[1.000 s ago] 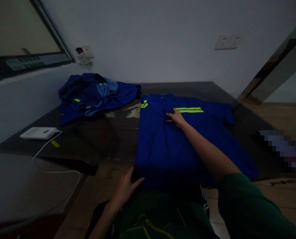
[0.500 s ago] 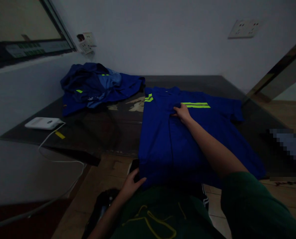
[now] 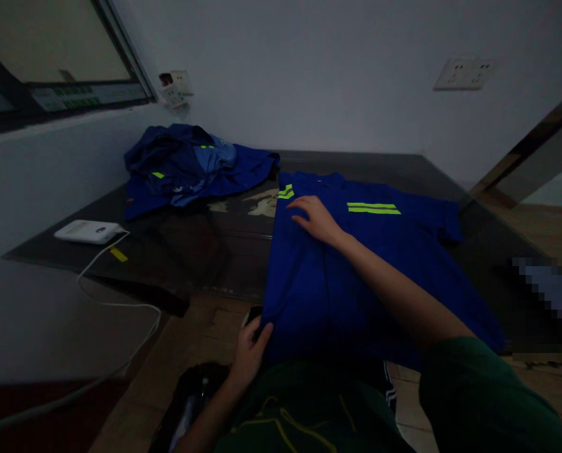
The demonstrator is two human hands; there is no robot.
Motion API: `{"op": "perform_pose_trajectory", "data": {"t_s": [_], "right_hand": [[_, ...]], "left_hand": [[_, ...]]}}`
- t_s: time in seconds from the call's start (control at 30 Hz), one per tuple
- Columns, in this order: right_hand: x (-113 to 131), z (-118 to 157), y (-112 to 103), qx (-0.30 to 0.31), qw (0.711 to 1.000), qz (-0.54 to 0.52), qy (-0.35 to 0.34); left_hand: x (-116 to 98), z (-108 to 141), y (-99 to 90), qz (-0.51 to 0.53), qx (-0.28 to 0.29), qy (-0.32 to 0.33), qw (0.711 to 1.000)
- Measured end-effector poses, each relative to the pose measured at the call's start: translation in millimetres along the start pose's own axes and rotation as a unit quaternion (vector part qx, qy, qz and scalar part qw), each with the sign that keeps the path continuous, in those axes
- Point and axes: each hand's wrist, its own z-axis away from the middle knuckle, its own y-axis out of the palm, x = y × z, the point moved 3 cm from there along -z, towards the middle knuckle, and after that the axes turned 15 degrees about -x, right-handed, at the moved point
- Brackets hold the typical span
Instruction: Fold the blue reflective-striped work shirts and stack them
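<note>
A blue short-sleeved work shirt [image 3: 365, 277] lies spread on a dark table, one side folded over and its lower part reaching the near edge. Yellow-green stripes cross its chest and the folded sleeve. At the near left corner, my left hand [image 3: 251, 349] is closed on the shirt's edge, thumb on top and the other fingers partly hidden. My right hand [image 3: 313, 217] is open over the upper left of the shirt, close to the striped sleeve, fingers stretched leftward with nothing held. Whether its fingertips touch the cloth I cannot tell.
A heap of blue clothes [image 3: 181, 167] lies at the table's back left. Nearer is a white power bank [image 3: 87, 231] with a white cable [image 3: 120, 304] hanging off the edge. A blurred-out object [image 3: 549, 292] rests at the right. The dark table [image 3: 205, 251] meets the wall behind.
My right hand has let go of the cloth near the chest stripes and moved left toward the folded sleeve, opening. My left hand stays at the shirt's near left corner.
</note>
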Motion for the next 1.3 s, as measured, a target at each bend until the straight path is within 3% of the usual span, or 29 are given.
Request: {"op": "perform_pose_trajectory", "data": {"t_s": [0.07,0.17,0.27,0.37,0.6,0.93,1.13,1.3], "right_hand": [[33,0,28,0.142,0.983,-0.045,-0.107],[54,5,59,0.226,0.958,-0.058,-0.169],[49,8,69,0.225,0.958,-0.058,-0.168],[45,11,67,0.211,0.959,-0.066,-0.176],[66,14,66,0.213,0.944,0.006,-0.251],[66,-17,80,0.189,0.955,0.072,-0.217],[60,-10,94,0.184,0.957,0.098,-0.203],[57,-13,92,0.184,0.958,0.098,-0.198]], "left_hand": [[-3,3,-1.7,0.007,-0.005,0.004,1.000],[-4,4,-2.5,0.012,-0.008,0.005,1.000],[-2,3,-2.5,0.013,-0.009,0.002,1.000],[0,4,-3.0,0.016,-0.015,-0.006,1.000],[-1,7,-3.7,0.008,-0.017,-0.025,1.000],[8,-9,-16.9,0.038,-0.008,-0.072,0.997],[43,-4,-22.9,0.013,0.060,-0.097,0.993],[69,12,-34.5,-0.044,0.102,-0.115,0.987]]}}
